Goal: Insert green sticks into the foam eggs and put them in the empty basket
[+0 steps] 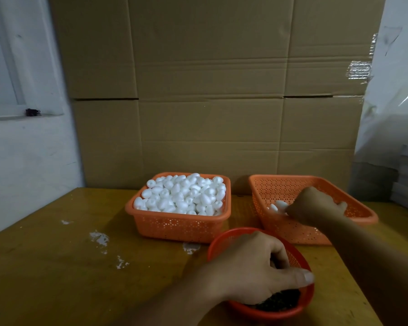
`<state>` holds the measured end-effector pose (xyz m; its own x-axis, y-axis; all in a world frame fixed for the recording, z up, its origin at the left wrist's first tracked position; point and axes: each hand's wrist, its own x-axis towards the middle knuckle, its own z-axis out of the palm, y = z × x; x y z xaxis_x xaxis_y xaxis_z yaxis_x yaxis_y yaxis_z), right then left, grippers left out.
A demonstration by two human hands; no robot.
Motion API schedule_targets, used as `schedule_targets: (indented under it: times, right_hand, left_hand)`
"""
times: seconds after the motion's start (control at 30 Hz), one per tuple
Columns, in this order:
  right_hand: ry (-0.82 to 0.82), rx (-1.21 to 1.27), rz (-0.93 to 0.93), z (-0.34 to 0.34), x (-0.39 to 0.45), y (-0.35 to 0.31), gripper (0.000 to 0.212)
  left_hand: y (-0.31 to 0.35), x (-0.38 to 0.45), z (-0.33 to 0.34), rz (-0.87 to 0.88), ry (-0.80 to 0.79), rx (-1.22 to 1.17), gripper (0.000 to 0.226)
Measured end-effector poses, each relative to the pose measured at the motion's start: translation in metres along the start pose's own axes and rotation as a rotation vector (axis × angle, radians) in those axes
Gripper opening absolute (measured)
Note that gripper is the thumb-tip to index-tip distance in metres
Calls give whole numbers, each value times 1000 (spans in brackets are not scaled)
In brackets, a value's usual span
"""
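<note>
Three orange baskets on the table: far-left square basket point(178, 225) heaped with uncountable white foam eggs point(181, 195); right basket point(292, 231), tilted, holding few eggs, right hand point(316, 205) inside, grip unclear; near round basket point(269, 309) of dark sticks point(280, 301), orientation indistinct, left hand point(252, 271) curled in, contents unseen.
</note>
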<state>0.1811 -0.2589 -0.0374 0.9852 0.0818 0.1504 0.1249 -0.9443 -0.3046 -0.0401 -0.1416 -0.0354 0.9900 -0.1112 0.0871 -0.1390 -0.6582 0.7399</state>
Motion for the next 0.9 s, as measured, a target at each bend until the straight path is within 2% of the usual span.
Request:
schedule_targets:
  times: [0.1, 0.2, 0.27, 0.4, 0.53, 0.67, 0.8, 0.9]
  right_hand:
    - [1, -8, 9, -1, -2, 1, 62]
    - [57, 68, -1, -4, -7, 2, 29]
    - [94, 139, 13, -7, -11, 5, 19]
    - [167, 284, -4, -13, -24, 8, 31]
    - [232, 430, -110, -17, -51, 5, 37]
    - [285, 491, -273, -17, -87, 1, 26]
    - [260, 560, -404, -16, -114, 1, 30]
    - [221, 613, -474, -11, -125, 5, 34]
  left_hand:
    - [-1, 1, 1, 17, 7, 3, 31]
    - [-1, 1, 1, 39, 17, 10, 28]
    - [-1, 0, 0, 51, 25, 43, 27]
    - [-1, 0, -2, 62, 35, 97, 42]
    - [-2, 2, -5, 59, 46, 96, 50]
    - [-7, 5, -10, 48, 129, 149, 39]
    - [-14, 7, -19, 67, 188, 141, 17]
    - [-19, 10, -32, 32, 249, 97, 12]
